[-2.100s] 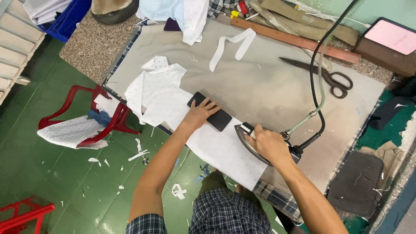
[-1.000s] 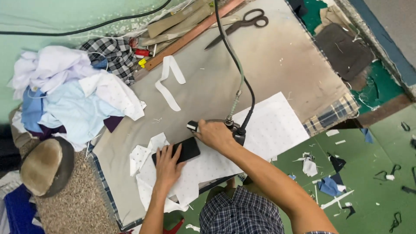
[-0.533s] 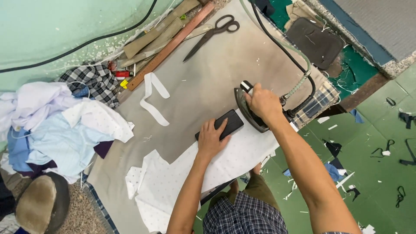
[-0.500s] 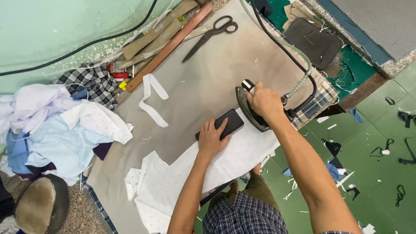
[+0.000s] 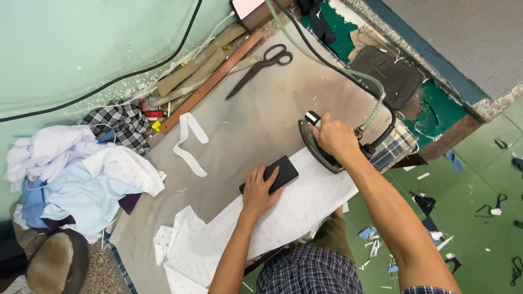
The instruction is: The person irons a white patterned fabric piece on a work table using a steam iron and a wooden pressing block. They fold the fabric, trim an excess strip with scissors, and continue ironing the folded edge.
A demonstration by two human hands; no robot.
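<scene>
My right hand (image 5: 336,138) grips the handle of a dark steam iron (image 5: 317,147) standing on the right end of a white dotted fabric piece (image 5: 261,226). A black cord and a pale hose (image 5: 348,76) run from the iron up and off the top. My left hand (image 5: 259,188) lies flat on a black rectangular block (image 5: 283,170) that presses on the fabric's far edge. The fabric lies along the near edge of the grey padded ironing table (image 5: 245,120).
Black scissors (image 5: 261,61), a wooden ruler (image 5: 212,81) and a white fabric strip (image 5: 188,142) lie on the table's far side. A heap of white and blue garments (image 5: 76,174) sits at the left end. Fabric scraps litter the green floor (image 5: 479,201) at right.
The iron and my right hand have slid to the right along the fabric, away from my left hand on the black block. My view has swung round over the table.
</scene>
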